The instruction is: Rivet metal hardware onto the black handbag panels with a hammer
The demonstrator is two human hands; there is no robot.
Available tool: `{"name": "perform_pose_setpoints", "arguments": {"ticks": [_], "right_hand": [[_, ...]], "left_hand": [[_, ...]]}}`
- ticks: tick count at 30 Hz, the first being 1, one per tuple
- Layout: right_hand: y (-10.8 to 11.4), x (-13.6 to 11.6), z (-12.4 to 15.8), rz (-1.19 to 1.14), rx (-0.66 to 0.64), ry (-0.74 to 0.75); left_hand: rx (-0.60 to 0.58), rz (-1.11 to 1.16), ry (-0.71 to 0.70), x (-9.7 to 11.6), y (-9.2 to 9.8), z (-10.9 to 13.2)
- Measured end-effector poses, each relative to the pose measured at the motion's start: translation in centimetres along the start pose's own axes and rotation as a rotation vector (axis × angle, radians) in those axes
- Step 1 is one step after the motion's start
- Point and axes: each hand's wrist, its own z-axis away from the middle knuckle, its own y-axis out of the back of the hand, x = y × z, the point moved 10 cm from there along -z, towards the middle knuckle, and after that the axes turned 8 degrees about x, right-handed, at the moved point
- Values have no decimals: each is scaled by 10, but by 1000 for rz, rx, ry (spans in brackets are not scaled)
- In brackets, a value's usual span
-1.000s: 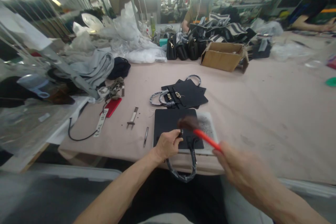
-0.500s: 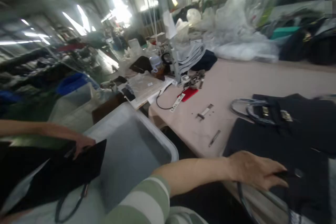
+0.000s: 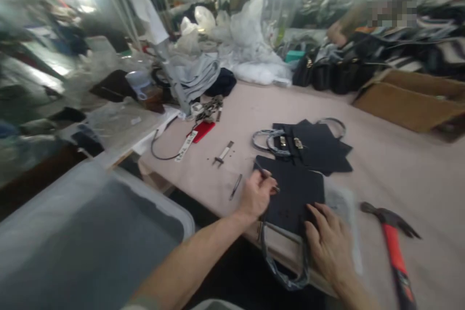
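A black bag panel [image 3: 290,193] lies at the table's front edge, with a plastic-wrapped looped handle [image 3: 286,278] hanging off its near side. My left hand [image 3: 256,198] is closed on a slim dark rod-like tool [image 3: 261,169] over the panel's left part; its exact kind is unclear. On the panel's right edge rests my right hand [image 3: 329,240], fingers spread. Behind sits a second black bag piece [image 3: 316,150] with wrapped handles and gold-coloured metal fittings. Left of the panel lies a thin metal strip-like tool [image 3: 236,187].
A claw hammer [image 3: 394,247] with a red-black handle lies at right. A caliper-like tool [image 3: 223,153] and red item [image 3: 204,131] lie at left. A grey bin [image 3: 174,213] adjoins the table. Farther back are a cardboard box [image 3: 410,99], plastic bags [image 3: 250,34] and a person's hand [image 3: 337,34].
The view has swung right. The hand and black piece over the bin have left the picture. Both my hands are now at the panel, and a slim tool shows in my left.
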Motion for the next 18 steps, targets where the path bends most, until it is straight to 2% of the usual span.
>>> {"name": "perform_pose_setpoints", "arguments": {"ticks": [1, 3, 6, 8, 10, 12, 15, 18], "right_hand": [[-1, 1, 1, -2, 2, -23], [-2, -1, 2, -22, 10, -63], [3, 0, 3, -4, 62, -127], [6, 6, 4, 54, 108, -178], [7, 13, 4, 102, 135, -209], [4, 18, 3, 97, 138, -215], [1, 21, 3, 29, 126, -221], [0, 20, 5, -29, 108, -242]], "left_hand": [[74, -33, 103, -12, 17, -13], [162, -340, 106, -15, 51, -39], [122, -859, 55, -12, 82, -65], [73, -1056, 18, -12, 89, -67], [37, -1138, -53, -9, 84, -60], [-15, -1134, -104, -9, 68, -49], [-84, -1076, -113, -10, 42, -31], [-64, -1053, -93, -9, 31, -23]]}}
